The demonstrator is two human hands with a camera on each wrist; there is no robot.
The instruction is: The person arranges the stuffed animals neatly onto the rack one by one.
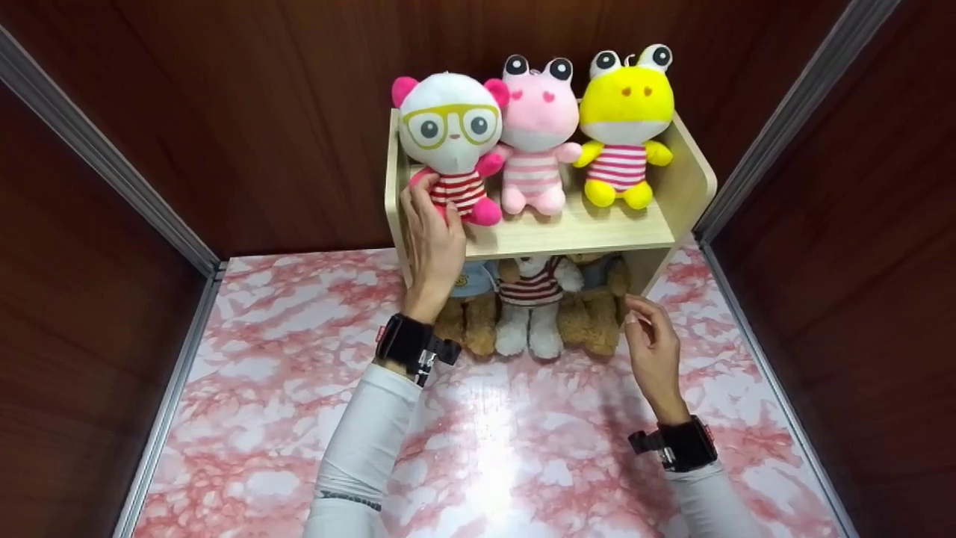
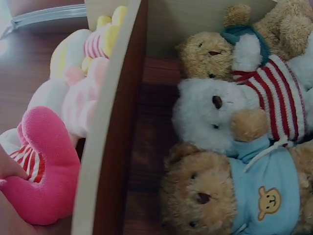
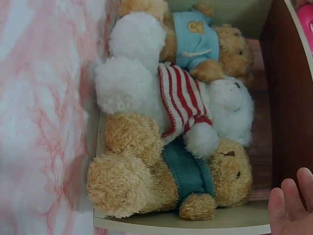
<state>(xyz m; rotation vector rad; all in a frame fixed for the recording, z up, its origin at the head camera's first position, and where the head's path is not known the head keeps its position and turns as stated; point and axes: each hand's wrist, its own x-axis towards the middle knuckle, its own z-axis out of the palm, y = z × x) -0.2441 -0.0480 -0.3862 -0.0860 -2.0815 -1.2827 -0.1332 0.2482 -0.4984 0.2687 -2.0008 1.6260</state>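
A plush panda [image 1: 452,168] with pink ears, yellow glasses and a red-striped body sits at the left end of the upper shelf [image 1: 567,237]. My left hand [image 1: 437,243] grips its lower side, fingers and thumb about the body; in the left wrist view its pink leg [image 2: 58,186] shows beside the hand. To its right sit a pink plush frog [image 1: 538,127] and a yellow plush frog [image 1: 626,112]. My right hand [image 1: 659,351] hangs by the lower right side of the shelf, fingers loosely bent, holding nothing.
On the lower level sit a brown teddy bear in a light blue top [image 2: 269,191], a white bear in a striped sweater [image 2: 205,112] and a brown bear in a teal top [image 3: 188,169]. Dark wood walls [image 1: 299,112] surround the pink marbled floor [image 1: 284,388].
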